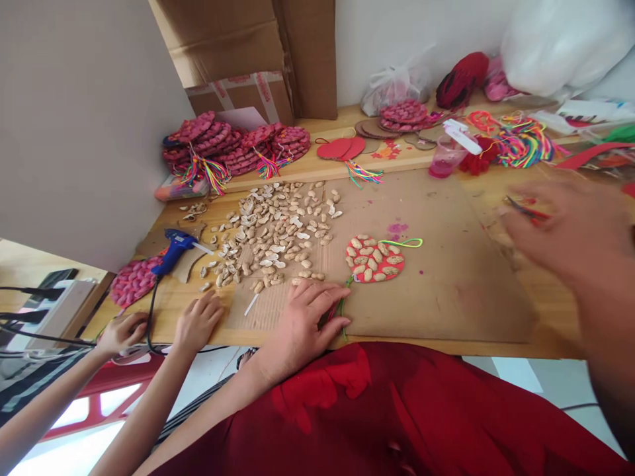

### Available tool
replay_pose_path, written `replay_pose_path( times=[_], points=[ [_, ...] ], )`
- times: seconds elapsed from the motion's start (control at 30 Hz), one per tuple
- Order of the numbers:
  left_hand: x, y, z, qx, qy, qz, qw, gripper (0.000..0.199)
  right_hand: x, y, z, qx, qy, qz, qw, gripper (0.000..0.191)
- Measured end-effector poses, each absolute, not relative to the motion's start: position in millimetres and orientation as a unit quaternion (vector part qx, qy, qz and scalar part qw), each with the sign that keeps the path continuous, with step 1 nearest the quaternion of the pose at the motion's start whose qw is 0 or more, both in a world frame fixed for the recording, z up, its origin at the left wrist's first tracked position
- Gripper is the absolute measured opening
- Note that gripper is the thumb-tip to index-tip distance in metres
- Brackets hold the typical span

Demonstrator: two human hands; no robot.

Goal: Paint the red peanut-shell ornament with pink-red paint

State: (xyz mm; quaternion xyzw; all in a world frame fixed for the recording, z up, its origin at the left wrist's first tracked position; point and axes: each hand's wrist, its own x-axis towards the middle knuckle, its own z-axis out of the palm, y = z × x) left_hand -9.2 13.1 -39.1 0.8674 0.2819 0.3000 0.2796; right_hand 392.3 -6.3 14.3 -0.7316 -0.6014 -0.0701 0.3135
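My left hand point(312, 311) rests on the cardboard's front edge, thumb and fingertips apart, beside thin green and red cords point(340, 307). These cords hang from a red disc point(381, 272) covered with whole peanuts, which lies flat just beyond my fingers. A yellow-green loop point(411, 242) extends from the disc's right side. Over the table's right side, my right hand point(560, 231) is smeared by motion. Small scissors point(530, 209) with red handles show between its thumb and fingers; whether they are gripped is unclear.
Peanuts and shells point(278, 231) spread left of the disc. A blue glue gun point(176, 251) lies near another person's hands point(198, 320). Pink braided discs point(233, 149), red discs point(340, 149), a plastic cup point(444, 157) and colourful tassels point(526, 142) line the back.
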Motion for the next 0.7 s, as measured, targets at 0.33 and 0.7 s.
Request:
replay_pose_path(
  times=[0.33, 0.7],
  points=[
    [19.7, 18.3, -36.7, 0.899, 0.207, 0.261, 0.283, 0.033, 284.4, -18.2, -12.6, -0.687, -0.693, 0.077, 0.205, 0.042],
    [49.5, 25.3, -37.9, 0.949, 0.101, 0.207, 0.215, 0.03, 266.9, 11.6, -1.8, -0.672, -0.696, 0.089, 0.236, 0.011]
  ],
)
